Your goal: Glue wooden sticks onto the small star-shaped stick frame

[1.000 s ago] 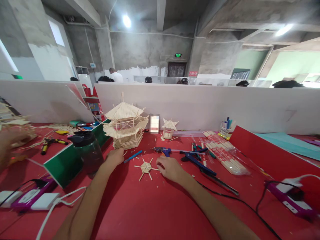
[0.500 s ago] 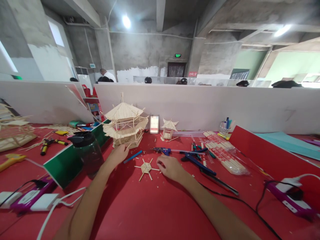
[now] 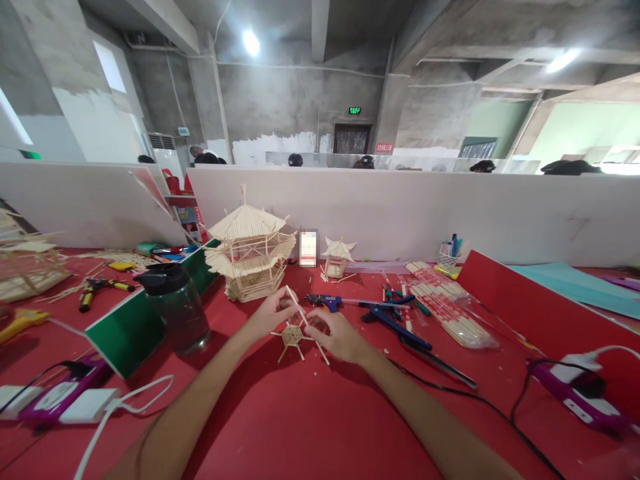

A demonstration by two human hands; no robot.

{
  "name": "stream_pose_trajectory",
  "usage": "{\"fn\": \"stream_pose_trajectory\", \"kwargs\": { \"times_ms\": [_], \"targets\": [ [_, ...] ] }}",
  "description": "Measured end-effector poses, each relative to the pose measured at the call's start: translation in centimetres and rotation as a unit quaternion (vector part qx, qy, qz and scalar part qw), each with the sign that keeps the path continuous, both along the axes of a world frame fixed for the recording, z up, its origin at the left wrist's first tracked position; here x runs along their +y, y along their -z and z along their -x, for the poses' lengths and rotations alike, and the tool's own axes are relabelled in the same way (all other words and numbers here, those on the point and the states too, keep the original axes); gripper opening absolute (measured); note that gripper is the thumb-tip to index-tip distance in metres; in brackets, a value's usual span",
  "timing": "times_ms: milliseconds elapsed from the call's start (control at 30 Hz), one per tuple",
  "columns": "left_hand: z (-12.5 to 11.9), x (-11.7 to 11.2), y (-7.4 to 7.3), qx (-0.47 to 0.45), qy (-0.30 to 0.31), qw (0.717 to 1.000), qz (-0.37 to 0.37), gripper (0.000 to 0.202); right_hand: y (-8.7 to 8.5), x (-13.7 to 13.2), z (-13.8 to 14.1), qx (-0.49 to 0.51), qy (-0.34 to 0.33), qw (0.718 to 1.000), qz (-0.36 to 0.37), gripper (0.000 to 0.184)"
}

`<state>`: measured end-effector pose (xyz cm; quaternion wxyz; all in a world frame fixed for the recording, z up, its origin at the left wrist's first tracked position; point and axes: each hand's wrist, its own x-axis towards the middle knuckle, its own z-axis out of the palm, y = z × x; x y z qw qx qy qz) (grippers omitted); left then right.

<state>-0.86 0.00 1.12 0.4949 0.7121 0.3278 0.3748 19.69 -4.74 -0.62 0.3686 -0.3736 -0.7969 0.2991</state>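
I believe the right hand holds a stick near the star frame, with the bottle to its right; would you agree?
Not quite: the right hand holds a stick near the star frame, but the head view shows the bottle to its left.

Grey concrete wall [image 3: 280, 100], patchy white below. Ceiling lamps [image 3: 251, 43] lit. Green exit sign [image 3: 355, 111] above dark door [image 3: 353, 140]. White partition [image 3: 390, 210] behind red table [image 3: 300, 427].

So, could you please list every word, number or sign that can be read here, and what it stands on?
"EXIT": green sign; its other characters are too small.
"7", or a faint mark like it: white partition.
Too small or blurred to read: red wall sign, pixelated card, stick packets, printed panel at left.
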Motion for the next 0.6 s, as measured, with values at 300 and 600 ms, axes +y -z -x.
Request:
{"fn": "stream_pose_trajectory", "kwargs": {
  "times_ms": [300, 600],
  "targets": [
    [-0.1, 0.2, 0.0, -0.038, -0.062, 0.997, -0.024, 0.043, 0.5, 0.4, -0.2, -0.012, -0.004, 1.0, 0.012, 0.016],
    [0.8, 0.8, -0.3, -0.021, -0.182, 0.98, -0.079, 0.044, 0.7, 0.8, -0.3, 0.019, -0.014, 0.999, 0.043, 0.018]
  ]
}}
